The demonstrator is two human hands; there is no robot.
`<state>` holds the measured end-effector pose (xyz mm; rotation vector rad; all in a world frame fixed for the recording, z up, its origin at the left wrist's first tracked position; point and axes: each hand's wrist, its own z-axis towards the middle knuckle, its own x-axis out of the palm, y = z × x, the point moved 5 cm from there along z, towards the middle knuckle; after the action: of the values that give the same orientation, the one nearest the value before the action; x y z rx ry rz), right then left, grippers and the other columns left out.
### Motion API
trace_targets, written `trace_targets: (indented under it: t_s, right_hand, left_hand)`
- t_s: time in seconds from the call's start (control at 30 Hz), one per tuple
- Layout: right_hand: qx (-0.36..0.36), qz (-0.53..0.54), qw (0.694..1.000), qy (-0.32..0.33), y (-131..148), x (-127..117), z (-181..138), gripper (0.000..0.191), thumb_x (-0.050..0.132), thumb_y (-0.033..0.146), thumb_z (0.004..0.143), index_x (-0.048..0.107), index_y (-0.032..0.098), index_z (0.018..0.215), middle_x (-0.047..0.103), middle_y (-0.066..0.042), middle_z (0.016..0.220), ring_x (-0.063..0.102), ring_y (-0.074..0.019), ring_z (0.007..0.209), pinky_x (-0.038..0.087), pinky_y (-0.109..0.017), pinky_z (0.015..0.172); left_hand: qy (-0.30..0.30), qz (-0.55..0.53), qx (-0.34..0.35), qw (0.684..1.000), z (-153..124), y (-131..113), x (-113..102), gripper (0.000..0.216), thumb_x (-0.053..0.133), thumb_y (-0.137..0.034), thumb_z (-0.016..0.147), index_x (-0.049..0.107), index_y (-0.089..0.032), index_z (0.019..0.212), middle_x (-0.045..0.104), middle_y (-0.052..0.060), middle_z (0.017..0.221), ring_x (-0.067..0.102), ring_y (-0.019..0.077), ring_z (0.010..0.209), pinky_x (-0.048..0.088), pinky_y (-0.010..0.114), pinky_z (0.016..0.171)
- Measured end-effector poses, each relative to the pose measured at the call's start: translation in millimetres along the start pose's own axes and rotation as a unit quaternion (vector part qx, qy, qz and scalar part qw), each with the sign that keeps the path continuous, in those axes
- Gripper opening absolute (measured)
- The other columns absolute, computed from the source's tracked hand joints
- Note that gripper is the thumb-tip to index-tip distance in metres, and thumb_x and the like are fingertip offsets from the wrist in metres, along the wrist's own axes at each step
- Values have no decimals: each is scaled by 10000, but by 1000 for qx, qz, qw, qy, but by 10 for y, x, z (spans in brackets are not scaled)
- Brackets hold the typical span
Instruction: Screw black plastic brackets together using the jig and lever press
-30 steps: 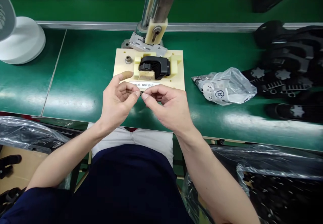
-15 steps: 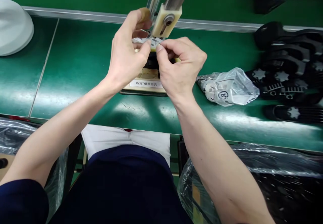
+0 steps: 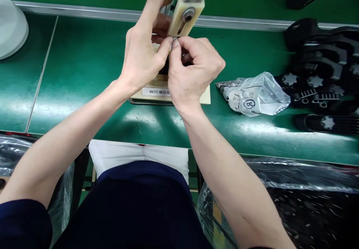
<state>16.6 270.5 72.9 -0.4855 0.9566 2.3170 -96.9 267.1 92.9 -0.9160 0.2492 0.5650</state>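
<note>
A screw-driving jig with a printed label (image 3: 156, 91) stands on the bench, its cream base partly behind my hands. My left hand (image 3: 141, 56) curls around the left side of the jig, index finger raised and thumb tip at the small gap below the cream block (image 3: 186, 15). The tips of its other fingers are hidden behind the block. My right hand (image 3: 193, 67) pinches thumb and forefinger together at the same spot, touching or nearly touching the left thumb. A tiny shiny bit shows at the fingertips, too small to name.
A clear plastic bag (image 3: 255, 95) with print on it lies right of the jig. Several black moulded parts (image 3: 322, 65) are heaped further right. A white round object (image 3: 12, 28) sits far left. Plastic-lined bins (image 3: 303, 170) stand below the bench's front edge.
Both hands have moved slightly up and closer together under the cream block. The patterned silvery piece seen between them before is now mostly covered by the fingers. The left index finger has lifted.
</note>
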Motion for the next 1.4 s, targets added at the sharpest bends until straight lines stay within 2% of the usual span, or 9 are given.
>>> trace_targets:
  t_s: [0.1,0.3,0.47,0.8,1.0,1.1,1.23,1.3,1.4]
  right_hand:
    - [22,-12,1000,-3,-14,2,12,264,411,333,999,580,205,842,579,-31,799,581,-181,855,454,-361,839]
    - [43,-82,996,-17,-23,-35,57,268,514,309,955,566,195,719,603,-22,697,545,-145,693,429,-287,701]
    - [55,-78,995,-14,4,-68,66,268,520,290,949,589,181,714,611,-17,680,541,-136,655,401,-280,653]
    - [73,-33,996,25,-29,-68,89,264,474,313,968,592,186,769,622,-29,756,574,-159,756,421,-301,725]
    - [35,11,998,48,-64,-81,82,209,516,289,928,576,213,743,631,-34,777,590,-190,797,462,-335,753]
    - [0,17,999,47,-86,-318,151,175,543,261,885,596,211,726,643,-31,752,607,-202,752,474,-346,710]
    - [-23,36,998,-39,-85,-964,543,147,579,242,834,638,197,707,657,-19,693,597,-169,613,487,-314,621]
    - [-28,65,993,-95,-56,-1302,917,121,591,241,822,657,187,737,668,-21,696,606,-168,602,499,-303,598]
    - [-55,95,977,-183,188,-1752,1735,90,601,217,828,670,164,803,686,-36,743,633,-169,662,525,-290,621]
  left_hand:
    - [-22,3,41,999,17,18,11,504,515,-131,736,370,-296,1190,611,-34,864,665,160,901,544,248,723]
    - [-33,8,29,999,8,-14,3,497,543,-171,732,380,-296,1185,604,-8,956,655,157,873,541,254,734]
    - [-24,31,48,998,12,-72,-51,440,511,-164,766,392,-257,1179,605,14,952,633,160,901,552,284,748]
    - [3,85,60,995,104,-177,-102,547,577,-93,656,441,-278,1152,633,-4,926,622,162,773,526,277,705]
    - [17,80,38,996,118,-56,-113,527,607,-163,723,426,-283,1203,637,-7,868,613,183,778,549,353,765]
    - [9,94,31,995,120,3,-98,549,607,-161,711,416,-233,1220,646,3,855,609,185,769,549,370,774]
    - [-34,116,14,993,75,-139,-129,488,538,-147,725,440,-165,1203,640,31,838,629,191,770,541,349,766]
    - [-41,111,-12,993,44,-203,-104,453,512,-160,755,447,-178,1203,626,25,795,634,189,746,545,327,716]
    - [-90,89,52,991,42,-291,-42,412,480,-134,768,472,-172,1179,610,18,722,624,183,639,549,312,612]
